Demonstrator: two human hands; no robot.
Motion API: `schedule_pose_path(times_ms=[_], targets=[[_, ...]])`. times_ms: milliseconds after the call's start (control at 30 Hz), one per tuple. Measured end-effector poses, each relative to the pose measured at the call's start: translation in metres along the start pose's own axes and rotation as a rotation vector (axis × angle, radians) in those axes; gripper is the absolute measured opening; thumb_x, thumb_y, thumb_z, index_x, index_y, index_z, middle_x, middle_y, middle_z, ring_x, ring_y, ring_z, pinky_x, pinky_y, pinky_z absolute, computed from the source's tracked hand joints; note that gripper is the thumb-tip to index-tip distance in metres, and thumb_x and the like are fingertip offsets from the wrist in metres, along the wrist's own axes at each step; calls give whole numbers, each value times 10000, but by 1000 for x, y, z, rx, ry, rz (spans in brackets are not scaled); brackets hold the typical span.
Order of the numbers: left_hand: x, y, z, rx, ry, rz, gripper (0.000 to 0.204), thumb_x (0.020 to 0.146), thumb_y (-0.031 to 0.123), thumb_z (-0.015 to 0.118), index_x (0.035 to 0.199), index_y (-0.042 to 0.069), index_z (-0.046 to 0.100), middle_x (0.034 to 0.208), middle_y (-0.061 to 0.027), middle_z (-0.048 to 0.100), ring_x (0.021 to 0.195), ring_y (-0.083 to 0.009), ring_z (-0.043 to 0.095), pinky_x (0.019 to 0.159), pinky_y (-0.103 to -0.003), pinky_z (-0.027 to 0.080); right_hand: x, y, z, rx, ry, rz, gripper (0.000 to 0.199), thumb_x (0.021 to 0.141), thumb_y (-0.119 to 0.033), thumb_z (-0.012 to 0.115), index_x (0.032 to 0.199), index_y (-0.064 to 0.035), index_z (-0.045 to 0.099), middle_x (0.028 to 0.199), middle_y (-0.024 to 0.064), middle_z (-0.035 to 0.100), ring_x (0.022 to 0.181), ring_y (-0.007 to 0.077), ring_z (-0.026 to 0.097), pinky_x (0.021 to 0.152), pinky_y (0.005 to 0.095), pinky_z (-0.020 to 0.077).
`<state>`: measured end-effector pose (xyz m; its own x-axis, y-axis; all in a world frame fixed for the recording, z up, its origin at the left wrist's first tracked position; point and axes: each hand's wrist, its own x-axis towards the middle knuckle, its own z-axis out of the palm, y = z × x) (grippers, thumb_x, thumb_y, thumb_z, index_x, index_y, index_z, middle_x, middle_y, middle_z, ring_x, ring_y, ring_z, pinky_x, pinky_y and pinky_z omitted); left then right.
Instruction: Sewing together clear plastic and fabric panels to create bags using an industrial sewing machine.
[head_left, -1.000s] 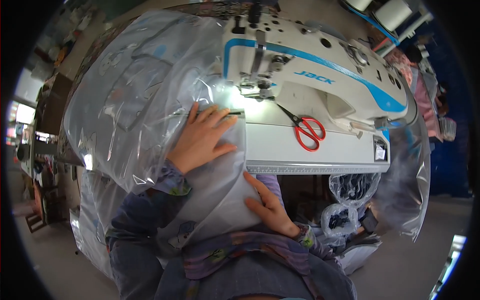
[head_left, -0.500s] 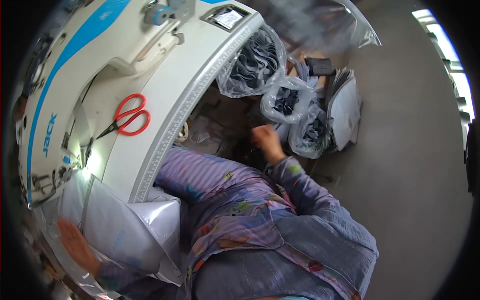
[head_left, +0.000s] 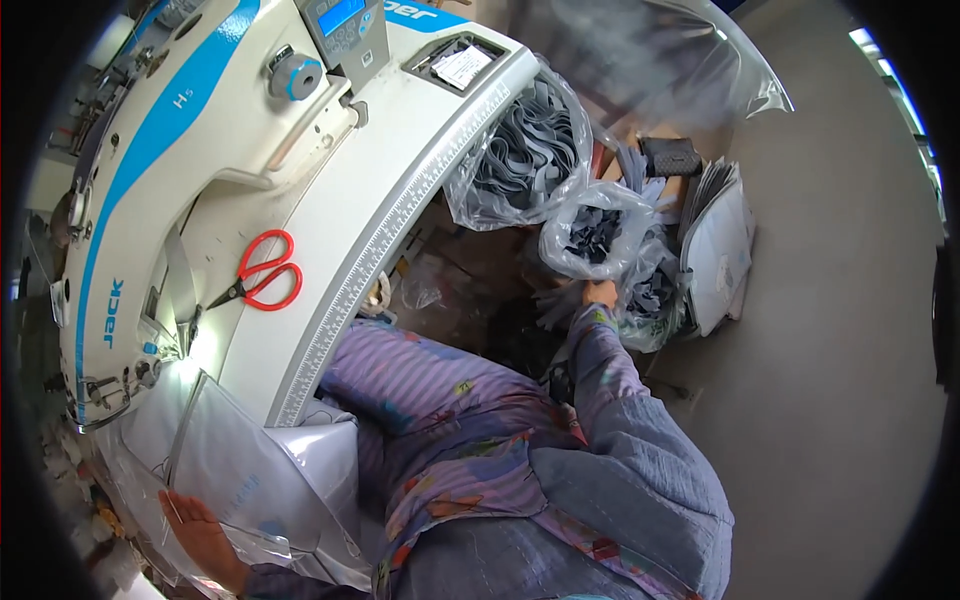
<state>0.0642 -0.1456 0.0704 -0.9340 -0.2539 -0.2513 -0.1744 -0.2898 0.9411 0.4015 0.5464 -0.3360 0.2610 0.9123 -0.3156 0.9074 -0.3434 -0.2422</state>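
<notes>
- The big white sewing machine [head_left: 130,200] with a blue stripe is cut off at the top.
- The shiny pale grey plastic sheet [head_left: 235,460] runs under its light; folds hide some.
- A big clear plastic bag [head_left: 465,205] has wavy grey strips in it; a smaller clear plastic bag [head_left: 558,245] has dark scraps.
- The left hand [head_left: 205,540] is flat and open by the sheet. The right hand [head_left: 600,293] is at the bags; I can't tell if it grips.
- Red-handled metal scissors [head_left: 240,288] lie on the white surface [head_left: 285,335].
</notes>
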Motion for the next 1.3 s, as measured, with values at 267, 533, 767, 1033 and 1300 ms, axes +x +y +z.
schedule_pose_path(times_ms=[267, 533, 767, 1033, 1300], targets=[[7, -19, -13, -75, -466, 35, 528, 1084, 111, 357, 1594, 11, 262, 1543, -132, 450, 1363, -217, 489, 1164, -383, 401, -25, 12, -32, 184, -34, -274, 305, 977, -325, 608, 1045, -36, 677, 967, 241, 717, 1004, 449, 683, 863, 548, 530], [-119, -98, 212, 431, -1073, -40, 352, 895, -20, 657, 1246, -3, 653, 1234, -147, 662, 1189, -265, 619, 1033, -364, 474, -304, -118, -169, 449, -996, -1577, 165, 961, -155, 628, 1014, -3, 664, 857, 254, 649, 766, 446, 647, 623, 481, 516], [-80, -88, 288, 749, -1016, 184, 258, 1047, 264, 584, 992, 18, 643, 907, -59, 651, 797, -152, 562, 695, -287, 439, -344, -268, -259, 544, -1224, -1362, 212, 975, -155, 654, 817, -17, 626, 635, -21, 505, 579, 67, 473, 530, 262, 371], [-63, -52, 257, -510, -950, -92, 221, 1084, 252, 534, 1076, 47, 616, 985, -68, 643, 972, -182, 619, 939, -347, 467, -392, -302, -216, 693, -1872, -918, 190, 1021, -159, 596, 852, -72, 592, 652, -84, 390, 543, 21, 314, 520, 217, 278], [-64, -53, 233, 249, -957, 314, 126, 1009, 124, 604, 1037, 13, 657, 871, -30, 646, 836, -168, 633, 735, -278, 473, -430, -279, -227, 566, -1201, -1555, 226, 1017, -172, 639, 1151, 8, 660, 872, 14, 659, 787, 84, 596, 764, 263, 491]])
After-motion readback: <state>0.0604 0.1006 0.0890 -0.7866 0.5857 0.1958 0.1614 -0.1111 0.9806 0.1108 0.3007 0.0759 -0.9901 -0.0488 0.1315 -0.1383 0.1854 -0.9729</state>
